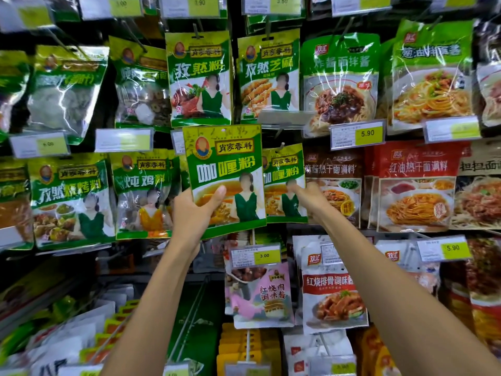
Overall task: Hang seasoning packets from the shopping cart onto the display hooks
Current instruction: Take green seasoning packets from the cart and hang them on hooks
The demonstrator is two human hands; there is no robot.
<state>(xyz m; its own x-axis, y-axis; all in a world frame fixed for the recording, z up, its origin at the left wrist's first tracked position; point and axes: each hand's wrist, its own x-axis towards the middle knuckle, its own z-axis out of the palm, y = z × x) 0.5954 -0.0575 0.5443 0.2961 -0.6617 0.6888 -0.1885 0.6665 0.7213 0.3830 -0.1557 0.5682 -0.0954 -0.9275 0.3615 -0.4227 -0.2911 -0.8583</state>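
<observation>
I see the left grip (195, 213), a bare hand, pinching a green packet (225, 169) by its lower left corner, thumb on the front. The packet is raised upright before the display. The right grip (310, 200) pinches the lower right edge of a matching hung packet (284, 177) just beside it, on its hook (281, 146).

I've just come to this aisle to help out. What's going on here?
A person is restocking seasonings. The left hand grips a green and yellow curry powder packet, held up and not yet hung. The right hand has its thumb on a matching packet that already hangs just to the right.
</observation>
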